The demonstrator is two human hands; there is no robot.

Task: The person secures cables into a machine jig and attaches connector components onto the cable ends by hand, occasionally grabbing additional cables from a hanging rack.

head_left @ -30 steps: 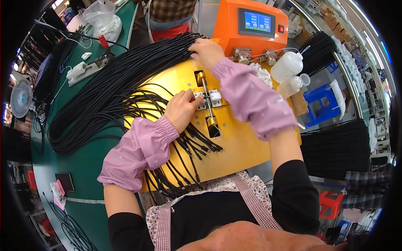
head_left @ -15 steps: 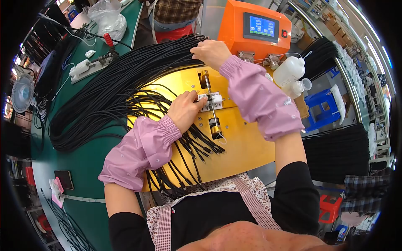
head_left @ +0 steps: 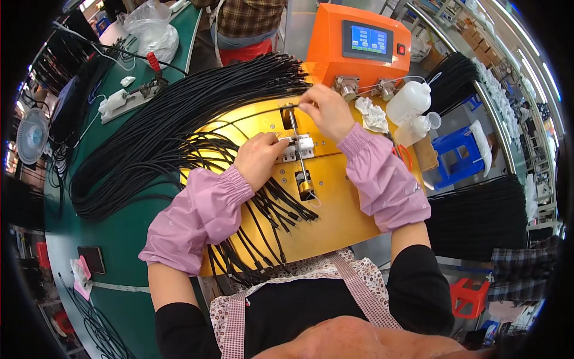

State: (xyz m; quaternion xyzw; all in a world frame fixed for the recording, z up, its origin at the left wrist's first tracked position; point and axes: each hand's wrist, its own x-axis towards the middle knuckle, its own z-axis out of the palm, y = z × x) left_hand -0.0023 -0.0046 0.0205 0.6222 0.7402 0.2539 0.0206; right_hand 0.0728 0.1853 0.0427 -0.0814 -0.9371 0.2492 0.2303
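Observation:
My right hand [head_left: 327, 112] pinches the end of one black cable [head_left: 263, 112], pulled out from the large bundle of black cables [head_left: 179, 99] over the gold plate [head_left: 335, 209]. Closed fingers of my left hand [head_left: 258, 159] rest at the left side of the small white fixture [head_left: 297, 146]; what they grip, if anything, is hidden. A metal rod runs through the fixture between two slots in the plate. Several cable ends [head_left: 287, 206] fan out below my left hand.
An orange machine [head_left: 329, 45] with a lit screen stands behind the plate. Right of it are white bottles [head_left: 409, 103] and crumpled tissue [head_left: 372, 115]. A red-handled clamp [head_left: 154, 67] sits on the green table [head_left: 128, 239]. A person in a checked shirt [head_left: 250, 18] sits beyond.
My right hand has left the far end of the bundle and come down and right, drawing one cable over the plate. My left hand has stayed by the fixture.

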